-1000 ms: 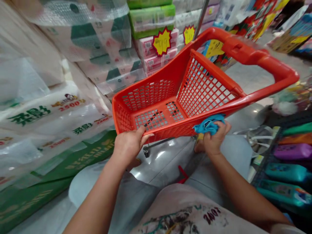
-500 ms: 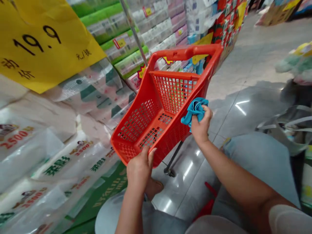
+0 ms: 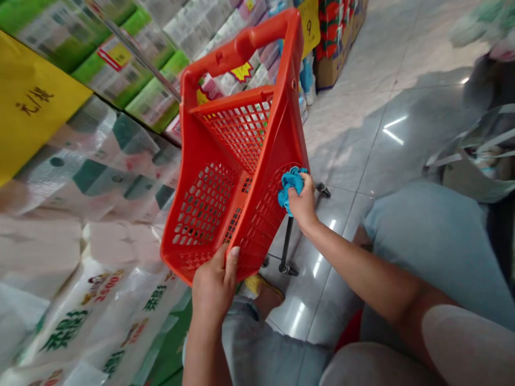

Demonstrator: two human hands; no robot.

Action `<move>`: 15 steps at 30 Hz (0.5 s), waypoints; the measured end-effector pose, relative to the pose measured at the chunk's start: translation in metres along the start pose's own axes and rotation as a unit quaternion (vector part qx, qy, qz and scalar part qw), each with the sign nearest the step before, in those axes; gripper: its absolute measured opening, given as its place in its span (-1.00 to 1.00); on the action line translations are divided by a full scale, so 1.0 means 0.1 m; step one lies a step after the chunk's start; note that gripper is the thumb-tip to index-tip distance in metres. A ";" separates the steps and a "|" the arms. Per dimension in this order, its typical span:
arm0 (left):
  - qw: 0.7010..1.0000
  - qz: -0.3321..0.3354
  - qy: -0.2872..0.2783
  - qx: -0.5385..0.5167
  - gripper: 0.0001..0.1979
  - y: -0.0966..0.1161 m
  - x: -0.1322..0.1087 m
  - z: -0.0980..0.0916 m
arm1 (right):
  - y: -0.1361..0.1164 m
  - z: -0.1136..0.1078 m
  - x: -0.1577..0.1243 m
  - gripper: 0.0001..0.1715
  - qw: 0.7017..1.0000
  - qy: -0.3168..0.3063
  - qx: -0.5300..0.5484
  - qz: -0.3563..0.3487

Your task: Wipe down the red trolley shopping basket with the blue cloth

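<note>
A red plastic shopping cart (image 3: 261, 198) stands tilted before me, its basket walls perforated and its handle at the far end. My left hand (image 3: 213, 279) grips the basket's near rim, thumb on the outer side. In my right hand (image 3: 303, 201) is a bunched blue cloth (image 3: 290, 187), pressed against the outer right wall of the basket. Part of the cloth is hidden by my fingers. A dark cart leg with a caster (image 3: 287, 268) shows below the basket.
Stacked tissue packs (image 3: 120, 182) line the left side, with a yellow price sign (image 3: 36, 107) and a metal pole (image 3: 132, 51). Grey tiled floor (image 3: 346, 150) extends to the right. A pale bag (image 3: 475, 166) sits at far right, beyond my knee.
The cart has tipped further, its handle end swinging left and up in view. My right hand has moved the cloth from near the top rim down onto the outer side wall.
</note>
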State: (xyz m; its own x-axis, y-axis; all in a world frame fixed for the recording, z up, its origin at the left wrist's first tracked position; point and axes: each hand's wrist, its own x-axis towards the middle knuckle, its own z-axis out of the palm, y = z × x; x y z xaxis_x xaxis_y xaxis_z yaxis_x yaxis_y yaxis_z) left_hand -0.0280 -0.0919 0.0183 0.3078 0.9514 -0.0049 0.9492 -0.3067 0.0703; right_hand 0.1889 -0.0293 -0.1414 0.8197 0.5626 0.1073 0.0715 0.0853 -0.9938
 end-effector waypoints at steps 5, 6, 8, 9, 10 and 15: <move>1.000 -0.004 -0.008 -0.015 -0.57 -0.02 0.03 -0.01 | -0.15 -0.03 -0.11 -0.51 0.979 -0.071 -0.027 -0.190; 1.000 -0.004 -0.010 -0.017 -0.57 -0.03 0.03 -0.02 | -0.07 -0.04 -0.16 -0.52 0.982 -0.062 -0.034 -0.175; 1.000 -0.007 -0.008 -0.021 -0.56 -0.04 0.04 -0.03 | 0.08 -0.02 -0.23 -0.55 0.992 -0.027 -0.044 -0.117; 1.000 -0.007 -0.009 -0.023 -0.55 -0.05 0.05 -0.03 | 0.12 0.00 -0.26 -0.56 0.995 -0.009 -0.047 -0.093; 1.000 -0.007 -0.010 -0.026 -0.54 -0.05 0.05 -0.04 | 0.11 0.01 -0.29 -0.56 0.996 0.007 -0.050 -0.077; 1.000 0.008 -0.009 -0.017 -0.52 -0.05 0.08 -0.07 | -0.37 -0.01 -0.49 -0.47 0.982 -0.081 -0.021 -0.169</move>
State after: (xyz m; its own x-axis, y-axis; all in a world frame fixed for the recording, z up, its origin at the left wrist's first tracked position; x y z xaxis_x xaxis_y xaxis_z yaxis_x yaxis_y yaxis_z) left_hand -0.0308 -0.0828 0.0246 0.3249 0.9455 -0.0205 0.9413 -0.3212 0.1039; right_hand 0.1464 -0.0608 -0.1103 0.6440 0.6325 0.4303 0.3491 0.2575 -0.9010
